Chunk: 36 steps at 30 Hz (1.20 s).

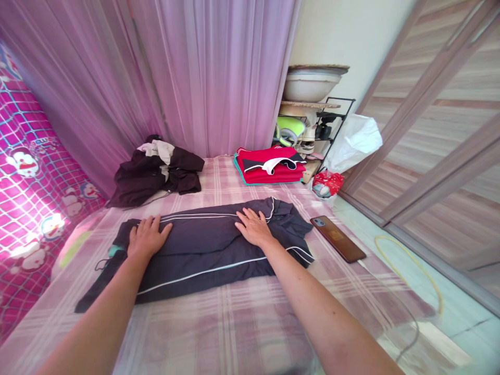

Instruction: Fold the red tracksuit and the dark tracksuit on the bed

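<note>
Dark navy trousers (203, 237) with white piping lie spread sideways across a plaid bed cover (187, 333). The waistband end, with a drawstring and a bit of teal, is at the left; at the right the fabric is bunched. My left hand (147, 237) rests flat on the trousers near the waistband, fingers spread. Farther right, my right hand (253, 226) presses flat on the upper part of the cloth, beside the white piping, its fingers apart. Neither hand grips anything.
Behind the trousers are a crumpled dark garment heap (156, 172) and a folded red clothes stack (271, 164). A phone (338, 239) with a cable lies at right. Beyond stand a shelf rack (336, 120), a white bag (353, 143) and a wardrobe (437, 125). Purple curtains (219, 73) hang behind.
</note>
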### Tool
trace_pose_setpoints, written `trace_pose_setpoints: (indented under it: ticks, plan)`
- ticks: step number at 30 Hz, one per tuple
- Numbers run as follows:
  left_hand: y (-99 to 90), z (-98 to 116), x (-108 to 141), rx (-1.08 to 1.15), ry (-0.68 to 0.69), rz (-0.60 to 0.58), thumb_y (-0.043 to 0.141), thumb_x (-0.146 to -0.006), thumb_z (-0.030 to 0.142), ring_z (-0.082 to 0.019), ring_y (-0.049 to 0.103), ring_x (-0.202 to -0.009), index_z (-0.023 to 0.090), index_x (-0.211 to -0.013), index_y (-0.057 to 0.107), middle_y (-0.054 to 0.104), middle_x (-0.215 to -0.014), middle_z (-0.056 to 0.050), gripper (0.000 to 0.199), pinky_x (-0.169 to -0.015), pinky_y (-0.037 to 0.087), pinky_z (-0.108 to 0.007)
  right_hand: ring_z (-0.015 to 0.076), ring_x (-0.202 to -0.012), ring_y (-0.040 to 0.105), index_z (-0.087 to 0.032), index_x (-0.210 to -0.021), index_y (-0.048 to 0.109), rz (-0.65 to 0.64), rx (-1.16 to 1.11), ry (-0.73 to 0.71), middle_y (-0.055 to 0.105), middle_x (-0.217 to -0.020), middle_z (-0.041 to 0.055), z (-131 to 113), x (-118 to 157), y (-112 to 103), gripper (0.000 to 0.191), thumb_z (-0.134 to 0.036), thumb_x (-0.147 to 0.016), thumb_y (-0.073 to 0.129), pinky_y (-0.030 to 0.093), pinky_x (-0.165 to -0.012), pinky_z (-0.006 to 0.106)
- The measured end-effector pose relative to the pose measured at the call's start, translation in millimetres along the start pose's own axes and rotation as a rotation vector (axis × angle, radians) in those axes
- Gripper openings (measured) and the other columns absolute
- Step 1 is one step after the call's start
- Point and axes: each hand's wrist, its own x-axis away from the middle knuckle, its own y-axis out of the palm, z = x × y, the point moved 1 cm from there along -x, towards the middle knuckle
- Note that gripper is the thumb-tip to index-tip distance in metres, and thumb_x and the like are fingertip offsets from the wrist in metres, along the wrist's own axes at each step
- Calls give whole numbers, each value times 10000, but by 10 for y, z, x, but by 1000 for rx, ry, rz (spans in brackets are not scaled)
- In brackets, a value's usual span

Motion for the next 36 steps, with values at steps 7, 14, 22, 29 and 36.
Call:
trace_pose_setpoints:
  ticks: [7, 14, 22, 29, 36]
  plan:
    - [-22, 19, 17, -8, -2, -9, 240, -916, 611, -335, 267, -1475, 146, -1524, 358, 344, -1591, -148, 775, -1194, 182, -542, 218, -1491, 225, -266, -1520, 373, -2, 0, 7, 295, -1617, 75, 12, -16, 13, 572, -518, -1023, 248, 104, -1200, 522]
    - [-21, 20, 9, -13, -7, -21, 242, -914, 610, -332, 255, -1480, 149, -1527, 354, 337, -1596, -140, 774, -1196, 176, -532, 217, -1490, 227, -272, -1518, 378, 6, -2, 5, 304, -1613, 73, 13, -13, 21, 572, -523, -1021, 243, 105, -1199, 519]
    - [-36, 32, 14, -13, -17, -31, 243, -917, 616, -324, 253, -1482, 161, -1525, 360, 339, -1596, -133, 768, -1197, 175, -525, 218, -1488, 232, -270, -1514, 384, 11, 3, 1, 304, -1613, 72, 16, -11, 28, 564, -509, -1021, 253, 108, -1198, 521]
    - [-25, 28, 24, -16, -7, -5, 255, -923, 601, -328, 273, -1472, 151, -1514, 378, 357, -1586, -140, 753, -1193, 190, -523, 226, -1478, 257, -253, -1504, 404, 34, -3, -12, 336, -1599, 78, 40, -4, 45, 553, -493, -1023, 272, 120, -1197, 512]
    - [2, -5, 6, -13, -4, -7, 236, -931, 601, -318, 283, -1468, 170, -1517, 376, 370, -1581, -125, 741, -1191, 200, -516, 231, -1469, 278, -273, -1491, 425, 40, -17, -24, 357, -1589, 76, 81, -21, 71, 539, -497, -1020, 289, 133, -1192, 504]
